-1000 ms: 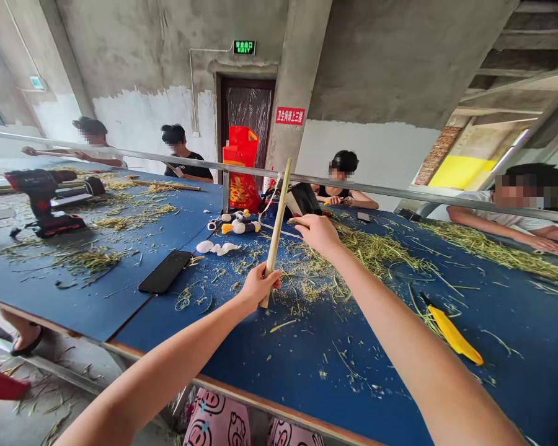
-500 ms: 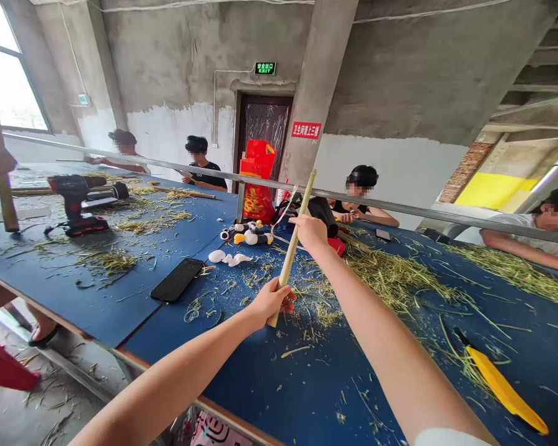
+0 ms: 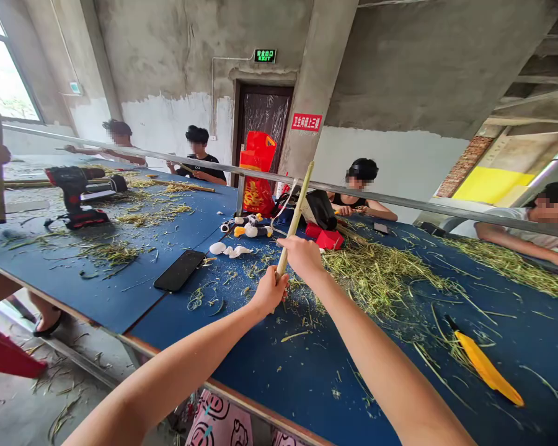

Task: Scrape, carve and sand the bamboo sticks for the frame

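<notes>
The blue table (image 3: pixel 283 371) spreads out on every side of the fingers; its near edge runs below the forearms, and shaving-flecked tabletop between leaves the elbows some room. Beyond the fingertips, a metal rail (image 3: pixel 446 212) crosses the whole width, and the upper stick overlaps it in view. A heap of pale green shavings (image 3: pixel 376 279) lies just right of the right fingers, crowding that side. A red bag (image 3: pixel 258 173) stands far ahead of the fingers, slightly left, and a drill (image 3: pixel 74 192) stands well to their left. The stick (image 3: pixel 299 204) rises from the left fingers, leaning right and away. The left hand (image 3: pixel 270 290) is wrapped around its lower end. The right hand (image 3: pixel 303 255) is curled against the stick just above; whether its fingers grip anything, I cannot tell. Well right of them lies a yellow-handled tool (image 3: pixel 488 365). A black phone (image 3: pixel 179 271) lies left of the left fingers, near the seam. Small stuffed toys (image 3: pixel 253 230) sit ahead, slightly left of the fingertips.
</notes>
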`<move>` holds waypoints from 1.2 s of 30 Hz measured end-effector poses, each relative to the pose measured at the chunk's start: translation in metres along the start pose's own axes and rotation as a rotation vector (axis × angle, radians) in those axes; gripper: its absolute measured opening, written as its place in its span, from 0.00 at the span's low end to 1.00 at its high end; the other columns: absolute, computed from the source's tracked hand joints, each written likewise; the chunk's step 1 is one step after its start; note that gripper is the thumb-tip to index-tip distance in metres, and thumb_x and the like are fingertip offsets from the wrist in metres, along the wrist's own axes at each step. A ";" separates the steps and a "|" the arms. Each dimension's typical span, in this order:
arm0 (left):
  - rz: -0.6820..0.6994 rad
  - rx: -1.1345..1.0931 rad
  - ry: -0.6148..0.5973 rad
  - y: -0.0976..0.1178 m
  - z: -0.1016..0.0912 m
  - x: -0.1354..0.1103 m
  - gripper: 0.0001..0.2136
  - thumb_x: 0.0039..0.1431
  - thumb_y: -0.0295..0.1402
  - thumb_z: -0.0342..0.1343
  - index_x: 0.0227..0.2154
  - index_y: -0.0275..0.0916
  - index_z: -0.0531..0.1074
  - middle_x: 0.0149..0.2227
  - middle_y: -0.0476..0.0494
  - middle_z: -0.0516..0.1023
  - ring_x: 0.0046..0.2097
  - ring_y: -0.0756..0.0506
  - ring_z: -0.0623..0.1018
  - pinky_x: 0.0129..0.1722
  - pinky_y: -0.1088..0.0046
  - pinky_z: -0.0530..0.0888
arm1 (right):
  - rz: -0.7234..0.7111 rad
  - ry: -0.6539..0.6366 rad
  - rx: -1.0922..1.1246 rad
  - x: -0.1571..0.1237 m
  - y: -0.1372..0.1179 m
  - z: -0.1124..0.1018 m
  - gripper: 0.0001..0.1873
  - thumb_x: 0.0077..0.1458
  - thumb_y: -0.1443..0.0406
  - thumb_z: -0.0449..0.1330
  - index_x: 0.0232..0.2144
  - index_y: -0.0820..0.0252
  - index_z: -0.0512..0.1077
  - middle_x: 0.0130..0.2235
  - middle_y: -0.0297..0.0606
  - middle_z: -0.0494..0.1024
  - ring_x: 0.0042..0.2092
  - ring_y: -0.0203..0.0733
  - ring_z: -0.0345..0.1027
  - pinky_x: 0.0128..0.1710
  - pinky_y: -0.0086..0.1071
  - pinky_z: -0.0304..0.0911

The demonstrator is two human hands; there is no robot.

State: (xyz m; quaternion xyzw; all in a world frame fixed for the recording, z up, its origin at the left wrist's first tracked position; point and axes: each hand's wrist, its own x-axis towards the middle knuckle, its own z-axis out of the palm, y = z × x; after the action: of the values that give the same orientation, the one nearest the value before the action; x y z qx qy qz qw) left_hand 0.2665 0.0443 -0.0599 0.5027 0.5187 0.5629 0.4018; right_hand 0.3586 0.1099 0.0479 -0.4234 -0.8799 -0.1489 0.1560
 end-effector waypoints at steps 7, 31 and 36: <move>0.020 0.073 0.071 -0.007 -0.003 0.001 0.13 0.53 0.30 0.61 0.36 0.41 0.60 0.23 0.55 0.72 0.22 0.51 0.72 0.24 0.77 0.65 | -0.050 -0.033 0.097 -0.041 -0.022 0.000 0.22 0.62 0.68 0.49 0.54 0.50 0.74 0.49 0.38 0.80 0.43 0.42 0.76 0.38 0.30 0.64; 0.041 -0.110 0.037 -0.005 -0.001 0.001 0.11 0.60 0.34 0.54 0.40 0.43 0.57 0.29 0.52 0.73 0.24 0.51 0.76 0.25 0.74 0.76 | 0.061 0.118 -0.038 0.066 0.047 0.005 0.22 0.63 0.67 0.47 0.52 0.52 0.76 0.45 0.42 0.80 0.43 0.45 0.73 0.41 0.33 0.62; 0.021 -0.133 0.044 -0.003 -0.003 0.000 0.11 0.60 0.34 0.55 0.39 0.43 0.57 0.29 0.53 0.73 0.24 0.51 0.76 0.27 0.74 0.76 | -0.006 0.061 -0.055 0.032 0.024 0.007 0.23 0.63 0.69 0.47 0.53 0.50 0.75 0.43 0.40 0.79 0.42 0.43 0.72 0.37 0.31 0.60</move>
State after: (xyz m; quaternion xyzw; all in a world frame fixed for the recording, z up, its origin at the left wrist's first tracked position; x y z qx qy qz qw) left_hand 0.2633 0.0442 -0.0623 0.4677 0.4833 0.6114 0.4168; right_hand 0.3576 0.1492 0.0577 -0.4202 -0.8715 -0.1863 0.1709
